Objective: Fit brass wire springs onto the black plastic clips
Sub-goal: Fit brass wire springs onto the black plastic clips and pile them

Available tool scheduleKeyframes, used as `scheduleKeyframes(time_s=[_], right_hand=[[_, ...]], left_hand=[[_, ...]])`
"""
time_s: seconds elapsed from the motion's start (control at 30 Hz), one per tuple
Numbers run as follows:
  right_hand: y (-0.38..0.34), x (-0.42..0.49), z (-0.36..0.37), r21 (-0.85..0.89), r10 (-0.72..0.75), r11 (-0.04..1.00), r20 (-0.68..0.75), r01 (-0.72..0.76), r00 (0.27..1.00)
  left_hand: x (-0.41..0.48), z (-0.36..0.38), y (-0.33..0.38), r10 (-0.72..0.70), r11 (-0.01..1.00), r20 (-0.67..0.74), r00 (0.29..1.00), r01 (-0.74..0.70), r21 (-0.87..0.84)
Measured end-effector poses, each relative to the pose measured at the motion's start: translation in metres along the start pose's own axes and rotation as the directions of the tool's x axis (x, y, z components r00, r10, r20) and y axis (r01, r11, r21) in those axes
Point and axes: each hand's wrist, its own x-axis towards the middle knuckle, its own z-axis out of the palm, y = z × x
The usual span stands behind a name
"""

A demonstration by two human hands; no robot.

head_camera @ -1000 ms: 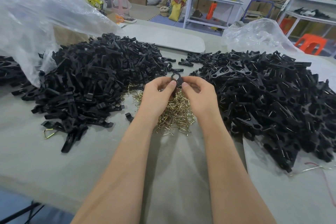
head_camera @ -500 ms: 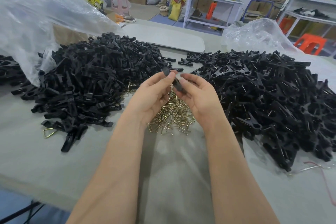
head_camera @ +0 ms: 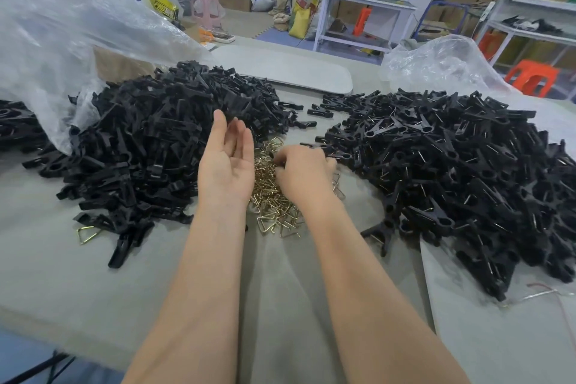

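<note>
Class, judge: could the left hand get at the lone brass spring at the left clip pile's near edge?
Probably yes: the left hand is open, and the lone spring lies uncovered on the table beside the clip pile.

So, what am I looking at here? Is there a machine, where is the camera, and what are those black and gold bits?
There is no machine here. These are a person's two bare hands, filmed by one wide camera worn on the head, looking forward and down. On the grey table lie two big heaps of black plastic clips: the left heap and the right heap, where many pieces show slivers of wire. Between them sits a small pile of brass wire springs. The left hand is open, palm showing, and holds nothing. The right hand reaches fingers-down into the springs, but its own back hides whether it has pinched one.
</note>
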Motion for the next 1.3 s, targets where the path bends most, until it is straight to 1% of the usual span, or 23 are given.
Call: scheduleKeyframes(time_s=[0.07, 0.1, 0.13, 0.2, 0.23, 0.27, 0.33, 0.4, 0.43, 0.53, 0.57, 0.6, 0.7, 0.77, 0.83, 0.93, 1.0, 1.07, 1.1, 1.17, 1.2, 1.27, 1.3], right_hand=[[-0.006, 0.005, 0.003, 0.019, -0.029, 0.999, -0.053, 0.030, 0.998], [-0.009, 0.008, 0.003, 0.075, -0.045, 0.996, -0.064, 0.049, 0.997], [-0.011, 0.010, 0.003, 0.180, -0.055, 0.981, -0.070, 0.066, 0.996], [-0.014, 0.011, 0.000, 0.448, -0.070, 0.889, -0.066, 0.092, 0.995], [-0.014, 0.010, -0.001, 0.541, -0.090, 0.835, -0.051, 0.103, 0.995], [-0.013, 0.009, -0.003, 0.585, -0.109, 0.804, -0.034, 0.108, 0.993], [-0.005, 0.006, -0.008, 0.566, -0.093, 0.819, -0.027, 0.092, 0.995], [0.010, 0.004, -0.015, 0.464, -0.022, 0.884, -0.052, 0.044, 0.998], [0.018, 0.002, -0.018, 0.382, -0.008, 0.924, -0.019, 0.014, 1.000], [0.032, -0.009, -0.020, 0.059, -0.015, 0.998, 0.252, 0.000, 0.968], [0.034, -0.012, -0.018, 0.022, -0.010, 1.000, 0.273, 0.004, 0.962], [0.034, -0.014, -0.015, 0.040, -0.012, 0.999, 0.237, 0.002, 0.971], [0.035, -0.016, -0.005, 0.179, -0.021, 0.984, 0.020, 0.017, 1.000], [0.036, -0.019, -0.001, 0.324, 0.041, 0.946, -0.092, -0.009, 0.995], [0.040, -0.021, -0.002, 0.490, 0.109, 0.871, -0.149, -0.023, 0.983], [0.046, -0.020, -0.009, 0.655, 0.168, 0.755, -0.159, -0.024, 0.973], [0.049, -0.019, -0.014, 0.712, 0.185, 0.702, -0.155, -0.020, 0.970], [0.049, -0.020, -0.019, 0.775, 0.201, 0.631, -0.133, -0.024, 0.971], [0.049, -0.020, -0.021, 0.820, 0.210, 0.572, -0.115, -0.027, 0.971], [0.049, -0.021, -0.024, 0.896, 0.238, 0.442, -0.085, -0.030, 0.967], [0.050, -0.021, -0.026, 0.925, 0.260, 0.379, -0.075, -0.030, 0.963], [0.052, -0.022, -0.031, 0.967, 0.298, 0.256, -0.059, -0.021, 0.953], [0.053, -0.022, -0.033, 0.978, 0.307, 0.207, -0.052, -0.013, 0.950]], left_hand=[[0.001, -0.002, -0.001, -0.007, 0.998, -0.015, 1.000, 0.007, 0.061], [0.002, -0.002, -0.001, -0.013, 0.997, -0.014, 1.000, 0.014, 0.071], [0.001, -0.002, -0.001, -0.019, 0.997, -0.012, 1.000, 0.020, 0.070], [0.001, -0.001, -0.001, -0.022, 0.998, -0.011, 1.000, 0.023, 0.056], [0.001, -0.001, -0.001, -0.019, 0.999, -0.011, 1.000, 0.020, 0.046], [0.001, -0.001, -0.001, -0.016, 0.999, -0.010, 1.000, 0.017, 0.036], [0.001, -0.001, -0.001, -0.021, 1.000, -0.007, 1.000, 0.021, 0.020], [0.002, -0.001, -0.002, -0.055, 0.998, 0.004, 0.998, 0.055, 0.015], [0.002, -0.001, -0.003, -0.085, 0.996, 0.014, 0.996, 0.085, 0.016], [0.000, 0.000, -0.007, -0.177, 0.983, 0.038, 0.983, 0.176, 0.047], [0.000, 0.000, -0.009, -0.198, 0.978, 0.038, 0.979, 0.195, 0.072], [-0.001, 0.001, -0.011, -0.215, 0.972, 0.033, 0.976, 0.210, 0.107], [-0.001, -0.001, -0.015, -0.262, 0.934, -0.002, 0.965, 0.254, 0.253], [0.000, -0.002, -0.017, -0.282, 0.909, -0.022, 0.959, 0.275, 0.314], [0.000, -0.003, -0.018, -0.285, 0.909, -0.028, 0.958, 0.279, 0.311], [0.000, -0.002, -0.020, -0.301, 0.917, -0.029, 0.953, 0.298, 0.264], [0.001, -0.002, -0.021, -0.315, 0.918, -0.020, 0.949, 0.310, 0.247], [0.002, -0.002, -0.023, -0.296, 0.917, -0.019, 0.955, 0.290, 0.272], [0.002, -0.002, -0.025, -0.269, 0.910, -0.014, 0.963, 0.259, 0.322], [0.001, -0.003, -0.029, -0.183, 0.843, 0.034, 0.982, 0.139, 0.519], [0.001, -0.004, -0.032, -0.134, 0.762, 0.074, 0.988, 0.054, 0.645], [-0.001, -0.007, -0.035, -0.033, 0.512, 0.177, 0.984, -0.135, 0.848], [-0.001, -0.009, -0.036, 0.008, 0.391, 0.235, 0.972, -0.220, 0.894]])
